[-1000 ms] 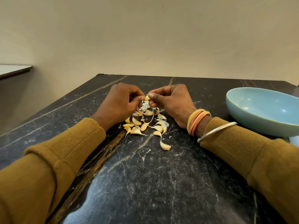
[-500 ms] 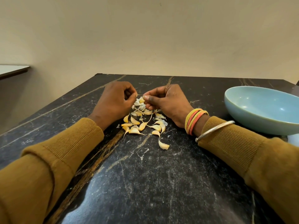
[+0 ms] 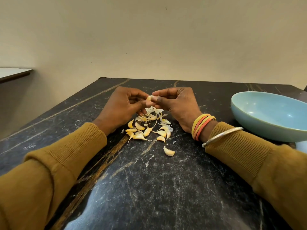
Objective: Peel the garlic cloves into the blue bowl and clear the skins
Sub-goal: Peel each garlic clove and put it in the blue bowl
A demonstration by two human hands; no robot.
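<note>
held clove (image 3: 150, 98): one pale garlic clove, lifted off the surface and pinched between both hands. right hand (image 3: 177, 105) has thumb and forefinger closed on its right end; the other fingers are curled into the palm. left hand (image 3: 121, 107) meets it from the other side, forefinger tip and thumb nipping the left end, remaining fingers curled under. whether any skin is still on the clove is too small to tell.

directly below the grip: skins (image 3: 155, 111), thin whitish flakes in a small heap between the two wrists. just nearer the person, loose cloves (image 3: 147, 131), a yellowish scatter lying flat, some touching, several with long dry tails. stray clove (image 3: 169, 152) lies apart from the scatter, nearest the person.

all on a table (image 3: 149, 188) of dark stone with pale and rust-coloured veins. both hands rest their heels on it.

right wrist: thread bands (image 3: 201, 124) in yellow and orange-red; a metal bangle (image 3: 222, 136) sits over the cuff. sleeves (image 3: 58, 163) mustard-coloured, ribbed at the cuffs.

blue bowl (image 3: 265, 130): on the table to the right, well apart from the cloves, beside the right forearm, its rim tilted toward the camera.

behind: plain beige wall (image 3: 149, 39). far left, the edge of a white ledge (image 3: 13, 73).
</note>
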